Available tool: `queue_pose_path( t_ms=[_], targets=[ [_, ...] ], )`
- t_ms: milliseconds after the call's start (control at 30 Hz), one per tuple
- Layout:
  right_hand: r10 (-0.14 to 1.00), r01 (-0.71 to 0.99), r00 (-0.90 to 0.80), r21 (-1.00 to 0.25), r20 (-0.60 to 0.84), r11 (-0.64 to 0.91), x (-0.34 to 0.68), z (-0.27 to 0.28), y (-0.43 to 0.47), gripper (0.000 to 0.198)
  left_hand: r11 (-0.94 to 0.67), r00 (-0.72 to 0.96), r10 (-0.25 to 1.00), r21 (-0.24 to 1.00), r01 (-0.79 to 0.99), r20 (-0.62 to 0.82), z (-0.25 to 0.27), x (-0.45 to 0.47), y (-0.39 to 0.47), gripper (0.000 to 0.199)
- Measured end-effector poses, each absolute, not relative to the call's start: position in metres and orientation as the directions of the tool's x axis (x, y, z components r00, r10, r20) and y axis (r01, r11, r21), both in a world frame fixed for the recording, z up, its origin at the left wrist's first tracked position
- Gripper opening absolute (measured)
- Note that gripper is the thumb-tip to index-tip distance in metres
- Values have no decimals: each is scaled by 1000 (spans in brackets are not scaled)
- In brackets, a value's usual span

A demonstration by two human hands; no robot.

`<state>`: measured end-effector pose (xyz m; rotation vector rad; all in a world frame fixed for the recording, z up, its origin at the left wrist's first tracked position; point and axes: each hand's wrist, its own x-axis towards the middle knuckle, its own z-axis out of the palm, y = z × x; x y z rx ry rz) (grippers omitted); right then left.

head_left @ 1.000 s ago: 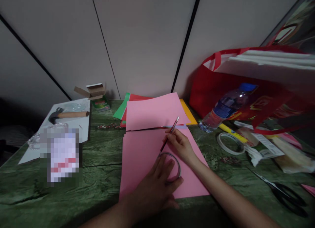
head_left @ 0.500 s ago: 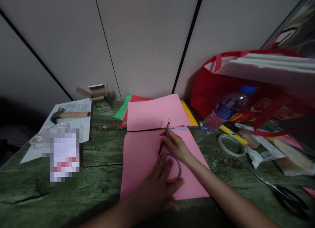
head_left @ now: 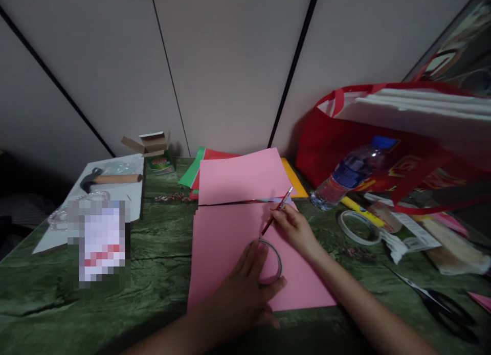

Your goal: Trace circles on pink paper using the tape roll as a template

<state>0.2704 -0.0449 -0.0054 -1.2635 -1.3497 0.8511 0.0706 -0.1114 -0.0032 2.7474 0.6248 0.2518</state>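
Note:
A thin grey ring, which looks like a tape roll (head_left: 280, 263), lies flat on a stack of pink paper (head_left: 215, 242). My left hand (head_left: 245, 288) holds the tape roll down, fingers across its left side and thumb at its lower right edge. Part of the roll is hidden under that hand. In my right hand (head_left: 293, 224) is a dark red pencil (head_left: 274, 217), pinched near its middle and tilted to the right. The pencil tip is at the upper edge of the roll, close to the paper; I cannot tell whether it touches.
On the right are scissors (head_left: 429, 293), a white tape roll (head_left: 358, 227), a water bottle (head_left: 349, 173) and a red bag (head_left: 368, 125). A hammer (head_left: 115, 179) rests on a white board (head_left: 86, 178) at left, near an opened small box (head_left: 159, 158). Coloured sheets (head_left: 193, 173) lie behind.
My right hand and the pencil have moved right along the roll's upper edge, and the pencil leans more to the right. My left hand and the tape roll have stayed put.

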Motion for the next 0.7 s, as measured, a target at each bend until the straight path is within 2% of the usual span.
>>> queue_pose_path(
  t_ms=[200,367,500,700],
  targets=[
    [965,224,189,-965,182,138,285,-12,-62,36,-828,885,462,385,407,57,7,71,-108,73],
    [944,8,323,-998,63,64,290,-18,-76,43,-843,896,438,381,380,75,12,72,-104,64],
    [931,-56,363,-997,34,58,289,-21,-80,44,-854,887,452,335,399,95,14,77,-101,61],
    [941,-36,333,-996,66,83,278,-18,-75,48,-837,866,499,284,468,44,28,81,-97,35]
  ],
)
